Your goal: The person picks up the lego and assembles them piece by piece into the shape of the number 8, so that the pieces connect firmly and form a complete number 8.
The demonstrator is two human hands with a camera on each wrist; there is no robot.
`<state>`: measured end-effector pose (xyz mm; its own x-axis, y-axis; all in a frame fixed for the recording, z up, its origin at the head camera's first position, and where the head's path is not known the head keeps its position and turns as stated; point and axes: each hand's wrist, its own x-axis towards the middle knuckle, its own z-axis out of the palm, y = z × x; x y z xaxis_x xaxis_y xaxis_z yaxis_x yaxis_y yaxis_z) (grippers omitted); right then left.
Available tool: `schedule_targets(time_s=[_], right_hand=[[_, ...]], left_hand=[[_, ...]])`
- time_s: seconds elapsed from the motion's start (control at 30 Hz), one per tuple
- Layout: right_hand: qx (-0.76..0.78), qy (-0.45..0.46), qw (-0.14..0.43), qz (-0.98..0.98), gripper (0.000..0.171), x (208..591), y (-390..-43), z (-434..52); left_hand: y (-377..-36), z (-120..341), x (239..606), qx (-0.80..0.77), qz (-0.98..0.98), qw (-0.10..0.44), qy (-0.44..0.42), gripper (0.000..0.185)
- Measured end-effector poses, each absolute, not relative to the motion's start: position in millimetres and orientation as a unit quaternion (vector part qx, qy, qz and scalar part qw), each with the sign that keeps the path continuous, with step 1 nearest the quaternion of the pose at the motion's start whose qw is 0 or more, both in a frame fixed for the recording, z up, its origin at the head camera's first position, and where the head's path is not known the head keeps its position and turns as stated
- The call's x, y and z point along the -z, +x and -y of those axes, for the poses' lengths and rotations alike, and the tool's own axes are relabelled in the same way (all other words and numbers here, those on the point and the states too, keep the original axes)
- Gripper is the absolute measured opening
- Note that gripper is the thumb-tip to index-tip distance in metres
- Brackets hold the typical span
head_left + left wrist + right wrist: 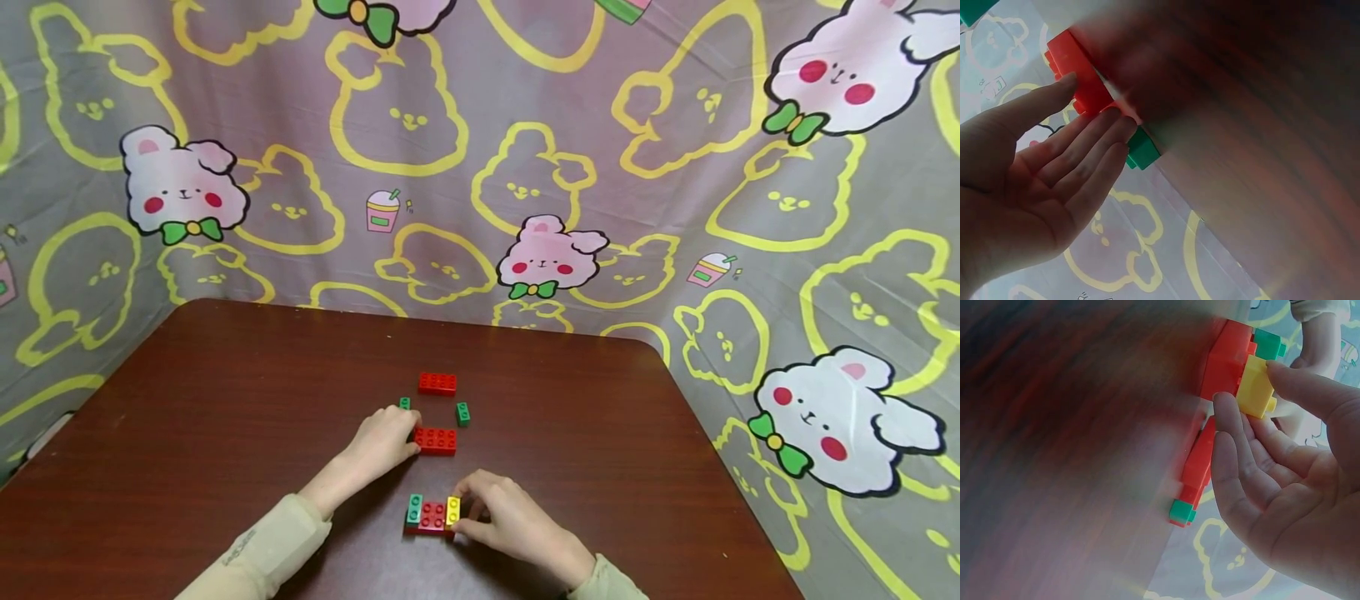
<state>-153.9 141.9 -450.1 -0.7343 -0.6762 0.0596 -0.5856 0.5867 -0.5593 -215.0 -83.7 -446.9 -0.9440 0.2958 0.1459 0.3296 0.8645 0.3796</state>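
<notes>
My left hand [382,437] reaches to the left end of a red brick [437,441] lying on the table. In the left wrist view the left hand [1091,100] has its thumb on one side of the red brick [1075,65] and its fingertips on the other, pinching it lightly. My right hand [498,517] is at a small built piece [432,514] made of green, red and yellow bricks near the front edge. In the right wrist view the right hand [1254,378] pinches the yellow brick [1255,394] between thumb and forefinger.
A second red brick [437,383] lies farther back. Two small green bricks [462,413] [405,403] lie beside the left hand. The dark brown table [187,433] is ringed by a rabbit-print cloth [480,167] at the back and sides.
</notes>
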Motion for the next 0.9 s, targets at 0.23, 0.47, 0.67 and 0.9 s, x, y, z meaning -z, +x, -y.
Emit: schedule_targets(time_s=[0.23,0.47,0.67,0.9], right_hand=[[0.285,-0.348,0.088,-0.889,0.022,449,-154,-142],[0.283,-0.348,0.089,-0.889,0.021,449,-153,-141],[0.282,-0.352,0.088,-0.888,0.021,449,-153,-141],[0.284,-0.350,0.090,-0.888,0.021,448,-153,-141]], left_hand=[[-213,85,445,0.214,0.962,0.050,-0.164,0.020],[-210,88,445,0.214,0.961,0.063,-0.166,0.021],[-208,89,444,0.221,0.959,0.061,-0.167,0.021],[-204,91,441,0.225,0.958,0.062,-0.168,0.023]])
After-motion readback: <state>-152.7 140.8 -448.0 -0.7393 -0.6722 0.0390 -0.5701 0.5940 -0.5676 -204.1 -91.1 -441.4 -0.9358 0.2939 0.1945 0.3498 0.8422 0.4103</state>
